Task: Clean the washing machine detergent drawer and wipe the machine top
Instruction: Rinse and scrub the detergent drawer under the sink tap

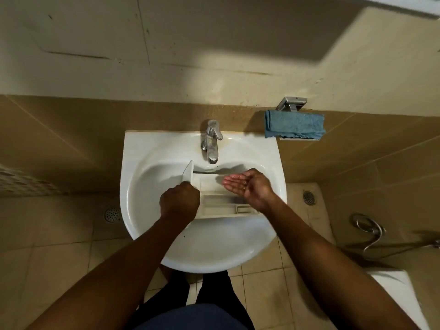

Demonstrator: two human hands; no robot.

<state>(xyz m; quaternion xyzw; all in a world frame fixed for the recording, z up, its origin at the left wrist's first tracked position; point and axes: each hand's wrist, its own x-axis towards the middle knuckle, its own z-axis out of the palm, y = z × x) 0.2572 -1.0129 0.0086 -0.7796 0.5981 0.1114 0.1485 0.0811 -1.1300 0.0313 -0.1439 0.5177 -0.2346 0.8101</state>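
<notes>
A white detergent drawer (215, 201) lies inside the white sink basin (147, 177), with its front panel standing up at the left. My left hand (179, 202) is closed around the drawer's left end near that panel. Over the drawer's right compartments, my right hand (247, 184) hovers palm up with its fingers spread and wet, holding nothing. The chrome tap (212, 141) stands at the back of the basin above the drawer. No water stream is visible from it.
A blue cloth (294, 125) hangs on a chrome wall holder right of the sink. Floor drains (112, 214) sit on the tiled floor on both sides. A chrome hose (371, 232) lies at the right. A white object's corner (400, 289) shows at lower right.
</notes>
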